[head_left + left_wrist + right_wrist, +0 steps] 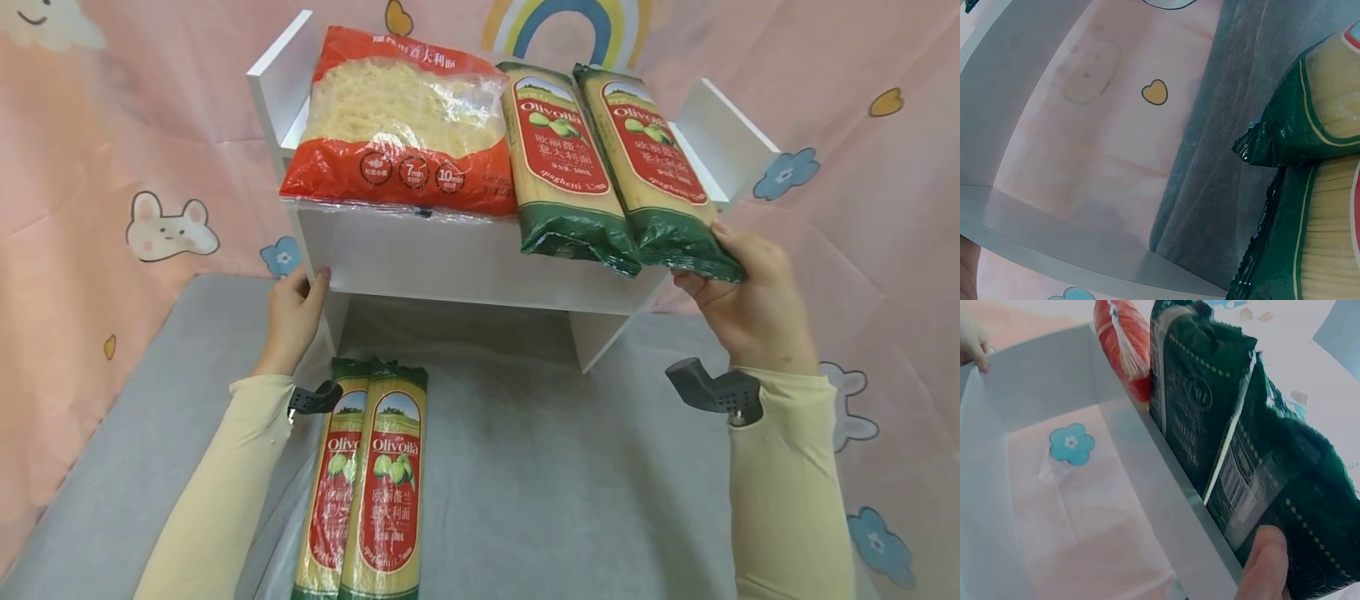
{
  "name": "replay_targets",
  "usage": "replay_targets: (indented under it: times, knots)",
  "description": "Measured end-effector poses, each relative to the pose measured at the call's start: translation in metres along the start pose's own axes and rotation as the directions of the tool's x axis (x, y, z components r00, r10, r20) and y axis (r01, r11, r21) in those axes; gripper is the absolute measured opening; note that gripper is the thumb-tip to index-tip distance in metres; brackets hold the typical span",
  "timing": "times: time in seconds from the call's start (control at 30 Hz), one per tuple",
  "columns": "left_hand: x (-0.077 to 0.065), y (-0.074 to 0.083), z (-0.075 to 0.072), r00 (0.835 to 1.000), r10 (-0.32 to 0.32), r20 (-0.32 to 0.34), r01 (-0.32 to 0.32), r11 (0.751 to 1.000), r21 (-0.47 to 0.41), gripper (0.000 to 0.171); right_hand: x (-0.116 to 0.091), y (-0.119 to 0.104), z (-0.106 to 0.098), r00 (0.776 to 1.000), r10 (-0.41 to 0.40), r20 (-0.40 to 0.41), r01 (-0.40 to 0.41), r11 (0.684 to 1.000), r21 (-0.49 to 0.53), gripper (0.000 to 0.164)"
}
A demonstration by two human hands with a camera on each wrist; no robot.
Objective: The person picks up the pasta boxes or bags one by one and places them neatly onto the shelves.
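Note:
A white shelf carries a red noodle bag and two spaghetti packs, a middle one and a right-hand one. My right hand grips the green lower end of the right-hand pack, which sticks out past the shelf's front edge. In the right wrist view, my thumb lies against that pack's green wrapper. My left hand holds the shelf's left side panel, thumb at the front; only a sliver of it shows in the left wrist view.
Two more spaghetti packs lie side by side, overlapping, on the grey cloth below the shelf's left side. A pink printed curtain hangs behind. The shelf's right end panel rises beside the right-hand pack.

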State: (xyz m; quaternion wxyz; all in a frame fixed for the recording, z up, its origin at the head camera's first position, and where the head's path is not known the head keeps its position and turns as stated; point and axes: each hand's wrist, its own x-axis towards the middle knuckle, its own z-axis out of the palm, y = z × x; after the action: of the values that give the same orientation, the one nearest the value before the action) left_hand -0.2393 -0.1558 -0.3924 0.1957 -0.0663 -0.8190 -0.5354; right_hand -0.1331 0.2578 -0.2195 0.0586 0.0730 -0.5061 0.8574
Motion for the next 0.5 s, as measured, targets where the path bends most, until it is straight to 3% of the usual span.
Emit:
replay_targets:
  times: [0.3,0.5]
  knots:
    - [0.001,0.002,0.0,1.0,0.004,-0.002,-0.004,1.0,-0.005,0.033,-0.017,0.014,-0.006,0.997,-0.062,-0.036,0.066,0.986,0.15,0.023]
    - [0.001,0.001,0.0,1.0,-0.002,-0.004,0.002,1.0,-0.018,0.032,-0.029,0.027,-0.011,0.992,-0.118,0.036,0.108,0.972,0.209,0.025]
